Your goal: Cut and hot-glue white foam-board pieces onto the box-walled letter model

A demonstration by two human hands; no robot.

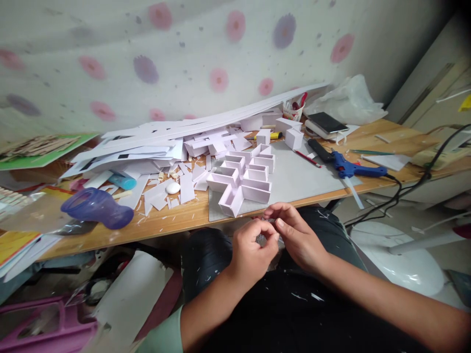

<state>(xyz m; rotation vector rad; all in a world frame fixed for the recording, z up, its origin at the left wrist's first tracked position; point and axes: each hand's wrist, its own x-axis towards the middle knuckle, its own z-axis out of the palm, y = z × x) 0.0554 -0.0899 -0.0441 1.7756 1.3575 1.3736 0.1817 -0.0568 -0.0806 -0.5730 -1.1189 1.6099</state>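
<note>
Here the left hand (252, 249) and right hand (300, 239) are hovering close together just off the worktop (176, 219), fingers curling inward; whether either grip is clamping anything, I cannot tell. Just beyond, the white compartmented structure (239, 182) is sitting on the grey mat (294, 181), a blue glue gun (345, 167) lying rightward.

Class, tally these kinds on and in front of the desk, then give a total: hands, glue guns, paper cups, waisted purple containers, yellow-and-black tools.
Left hand and right hand: 2
Glue gun: 1
Paper cup: 1
Waisted purple container: 1
Yellow-and-black tool: 1
Total: 6
</note>
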